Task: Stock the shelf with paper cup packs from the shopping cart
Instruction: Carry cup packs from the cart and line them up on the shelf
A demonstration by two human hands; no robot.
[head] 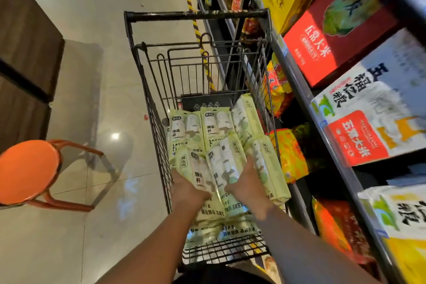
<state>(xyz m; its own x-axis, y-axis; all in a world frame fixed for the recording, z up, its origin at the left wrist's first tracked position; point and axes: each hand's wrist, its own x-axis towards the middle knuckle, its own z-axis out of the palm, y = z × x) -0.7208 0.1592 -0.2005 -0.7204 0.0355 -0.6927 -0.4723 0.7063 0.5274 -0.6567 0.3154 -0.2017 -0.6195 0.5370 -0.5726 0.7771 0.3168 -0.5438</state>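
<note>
Several pale green paper cup packs lie piled in the black wire shopping cart. Both my arms reach down into the cart. My left hand lies on a pack at the near left of the pile, its fingers wrapped around the pack's left edge. My right hand grips the pack beside it, with the thumb on top; its fingertips are hidden between packs. The shelf stands directly to the right of the cart.
The shelf holds large rice boxes and bags above, and orange-yellow bags lower down. An orange stool stands at the left on the tiled floor. A brown counter is at the far left.
</note>
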